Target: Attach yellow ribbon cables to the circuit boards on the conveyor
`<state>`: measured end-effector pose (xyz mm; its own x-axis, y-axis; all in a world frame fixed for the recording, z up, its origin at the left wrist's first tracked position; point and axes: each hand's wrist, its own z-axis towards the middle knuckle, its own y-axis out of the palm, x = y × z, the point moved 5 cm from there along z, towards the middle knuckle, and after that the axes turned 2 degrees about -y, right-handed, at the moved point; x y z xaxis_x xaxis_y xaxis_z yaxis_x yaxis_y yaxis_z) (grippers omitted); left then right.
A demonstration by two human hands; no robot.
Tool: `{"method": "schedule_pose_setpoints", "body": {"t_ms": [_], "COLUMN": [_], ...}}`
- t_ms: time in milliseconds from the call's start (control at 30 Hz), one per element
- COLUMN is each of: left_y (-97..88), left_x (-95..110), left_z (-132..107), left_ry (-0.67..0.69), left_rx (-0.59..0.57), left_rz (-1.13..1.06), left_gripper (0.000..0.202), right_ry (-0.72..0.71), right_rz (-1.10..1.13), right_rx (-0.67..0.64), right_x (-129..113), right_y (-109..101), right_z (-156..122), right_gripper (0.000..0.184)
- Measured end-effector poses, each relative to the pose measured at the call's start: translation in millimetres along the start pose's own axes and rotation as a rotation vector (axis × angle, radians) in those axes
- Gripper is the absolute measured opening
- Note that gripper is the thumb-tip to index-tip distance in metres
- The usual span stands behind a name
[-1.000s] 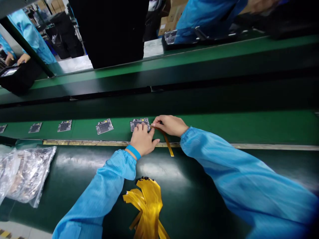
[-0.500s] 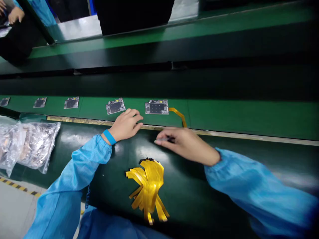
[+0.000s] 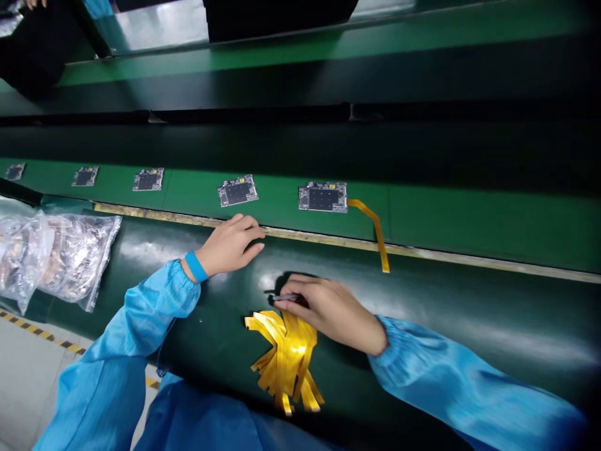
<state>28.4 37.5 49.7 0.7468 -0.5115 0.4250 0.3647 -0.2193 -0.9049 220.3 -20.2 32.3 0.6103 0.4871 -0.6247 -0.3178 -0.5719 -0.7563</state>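
Observation:
My right hand (image 3: 323,307) rests on the dark green bench, fingers closed round a thin dark tool whose tip touches the top of a fan of yellow flex strips (image 3: 284,357). My left hand (image 3: 230,243) lies at the bench's far edge by the brass rail, fingers loosely together and holding nothing. On the green belt beyond sits a circuit board (image 3: 323,196) with a yellow flex strip (image 3: 375,232) attached and trailing over the rail. Another circuit board (image 3: 237,190) lies just left of it.
More boards (image 3: 148,180) are spaced along the green conveyor belt (image 3: 469,225) to the left. Clear plastic bags (image 3: 61,257) of parts lie at the bench's left end. A raised dark shelf runs behind the belt. Another person's hand shows at top left.
My right hand came back from the board on the belt to the pile of yellow strips. My left hand let go of the board and rests at the rail. The boards shifted right.

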Motion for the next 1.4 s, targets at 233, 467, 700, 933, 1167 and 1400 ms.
{"method": "schedule_pose_setpoints", "body": {"t_ms": [233, 467, 700, 933, 1167, 1400], "left_y": [2.8, 10.5, 21.2, 0.9, -12.2, -19.5], "left_x": [12, 28, 20, -3, -37, -45], "left_z": [0, 7, 16, 39, 85, 95], "left_ry": [-0.017, -0.036, -0.205, -0.214, -0.177, -0.191], "left_rx": [-0.044, -0.242, -0.128, 0.144, -0.065, -0.075], "left_rz": [-0.217, -0.535, -0.765, -0.31, 0.387, 0.303], "left_gripper": [0.02, 0.008, 0.013, 0.016, 0.038, 0.032], "right_ry": [-0.026, 0.05, 0.088, 0.189, 0.248, 0.267], "right_rz": [0.229, 0.242, 0.383, 0.43, 0.405, 0.394], "right_rx": [0.111, 0.235, 0.34, 0.552, 0.575, 0.553], "right_x": [7, 18, 24, 52, 88, 113], "right_y": [-16, -32, -37, -56, -73, -84], "right_z": [1, 12, 23, 35, 61, 98], "right_gripper": [0.029, 0.028, 0.032, 0.047, 0.053, 0.044]}}
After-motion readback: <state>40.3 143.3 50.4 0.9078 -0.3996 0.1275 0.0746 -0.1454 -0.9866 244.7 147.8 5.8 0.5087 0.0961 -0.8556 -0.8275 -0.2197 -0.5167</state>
